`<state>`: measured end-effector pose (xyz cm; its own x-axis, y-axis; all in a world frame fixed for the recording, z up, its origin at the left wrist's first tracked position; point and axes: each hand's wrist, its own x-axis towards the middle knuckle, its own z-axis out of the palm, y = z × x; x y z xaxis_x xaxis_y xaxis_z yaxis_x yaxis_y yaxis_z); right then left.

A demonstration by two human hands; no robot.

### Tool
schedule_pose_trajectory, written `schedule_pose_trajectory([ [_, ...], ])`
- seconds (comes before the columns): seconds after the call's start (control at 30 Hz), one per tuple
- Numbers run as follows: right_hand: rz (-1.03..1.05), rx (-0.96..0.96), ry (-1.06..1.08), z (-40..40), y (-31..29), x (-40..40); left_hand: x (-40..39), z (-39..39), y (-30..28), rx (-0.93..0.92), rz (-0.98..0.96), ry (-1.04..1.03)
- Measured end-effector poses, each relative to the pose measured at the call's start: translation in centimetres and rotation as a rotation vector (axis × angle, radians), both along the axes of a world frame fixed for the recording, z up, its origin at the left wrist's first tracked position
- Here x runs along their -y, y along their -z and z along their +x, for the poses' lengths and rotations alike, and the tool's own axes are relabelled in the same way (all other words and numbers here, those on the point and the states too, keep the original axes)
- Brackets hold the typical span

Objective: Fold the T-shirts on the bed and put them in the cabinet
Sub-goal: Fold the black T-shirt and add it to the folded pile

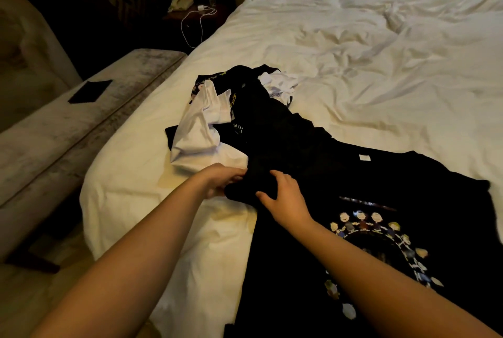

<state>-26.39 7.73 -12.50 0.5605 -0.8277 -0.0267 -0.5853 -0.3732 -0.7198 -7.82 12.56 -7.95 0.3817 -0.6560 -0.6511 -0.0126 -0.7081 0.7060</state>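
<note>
My left hand (220,178) and right hand (283,196) both grip sleeve of black T-shirt (408,182), fingers curled, on white bed (353,65).

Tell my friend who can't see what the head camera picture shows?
Both hands, left hand and right hand, grip a sleeve of a black T-shirt with cartoon figures, spread on a white bed. Behind lies a pile of black and white shirts.
</note>
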Motion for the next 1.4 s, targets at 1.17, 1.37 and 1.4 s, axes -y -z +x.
schedule_pose_trajectory([
  [1.17,-0.396,-0.183,-0.356,4.5,2.2,-3.6,-0.3,3.1,-0.8,0.394,-0.129,0.025],
  [1.37,-0.493,-0.175,-0.325,5.3,2.6,-3.3,-0.3,4.4,0.0,0.107,-0.379,-0.280],
  [1.4,-0.491,-0.139,-0.313,5.4,2.4,-3.3,-0.3,4.7,0.0,0.069,-0.404,-0.335],
])
